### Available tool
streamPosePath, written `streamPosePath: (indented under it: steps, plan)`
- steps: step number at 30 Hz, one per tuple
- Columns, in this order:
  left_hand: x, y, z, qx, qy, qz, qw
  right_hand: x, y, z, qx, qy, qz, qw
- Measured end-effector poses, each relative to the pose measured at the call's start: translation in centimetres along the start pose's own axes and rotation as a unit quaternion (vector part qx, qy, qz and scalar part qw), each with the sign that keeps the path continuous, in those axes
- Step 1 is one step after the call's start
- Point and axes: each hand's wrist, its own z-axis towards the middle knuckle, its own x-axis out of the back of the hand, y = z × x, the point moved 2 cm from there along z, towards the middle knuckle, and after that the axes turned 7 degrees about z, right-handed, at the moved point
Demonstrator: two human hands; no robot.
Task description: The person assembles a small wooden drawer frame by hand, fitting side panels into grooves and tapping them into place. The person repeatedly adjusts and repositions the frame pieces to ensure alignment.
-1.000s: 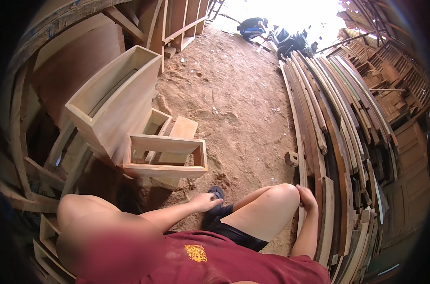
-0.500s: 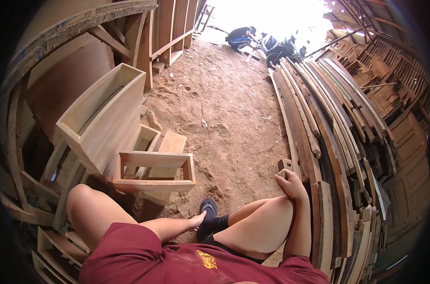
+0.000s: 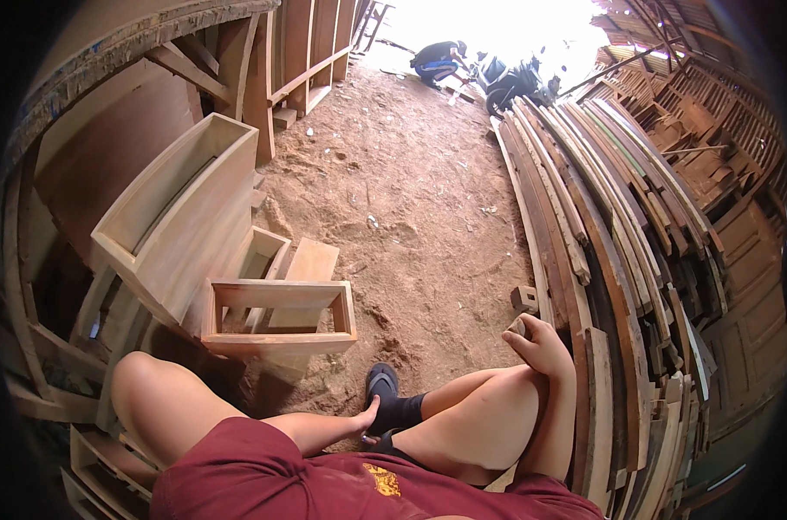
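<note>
My right forearm rests along my bent right knee, and my right hand (image 3: 543, 347) is closed round something small and pale, mostly hidden by the fingers. Just beyond it sits a small block with a square hole (image 3: 523, 299). My left hand (image 3: 365, 422) reaches down to my foot, beside the dark sandal (image 3: 381, 381) and black sock (image 3: 399, 413); most of its fingers are hidden. In front of my left knee stands an open wooden frame box (image 3: 279, 345), with a pale board (image 3: 314, 260) behind it. A larger wooden drawer box (image 3: 198, 204) leans up at the left.
A long stack of planks (image 3: 597, 217) runs along my right side. Wooden shelving (image 3: 305, 52) and a rough workbench (image 3: 142, 39) line the left. Far ahead, a person (image 3: 439, 62) crouches near a motorcycle (image 3: 510, 82) on the sandy floor (image 3: 411, 182).
My view has shifted slightly. The right hand has moved a little right and down in the picture, showing more of the holed block. The left hand stays at the foot.
</note>
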Motion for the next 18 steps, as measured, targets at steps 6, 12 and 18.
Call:
streamPosePath:
  steps: [6, 12, 18]
  plan:
    - [0.0, 0.8, -0.6, 0.029, -0.005, -0.008, 1.0, -0.3, -0.7, 0.1, 0.006, 0.006, 0.015, 1.0]
    - [-1.1, 3.4, -3.5, 0.06, 0.022, -0.039, 0.997, -0.5, -0.1, 0.5, -0.01, -0.012, -0.026, 1.0]
    - [4.5, 0.2, 1.8, 0.005, 0.012, 0.232, 0.973, -1.0, -1.9, 0.5, 0.011, -0.013, -0.033, 0.999]
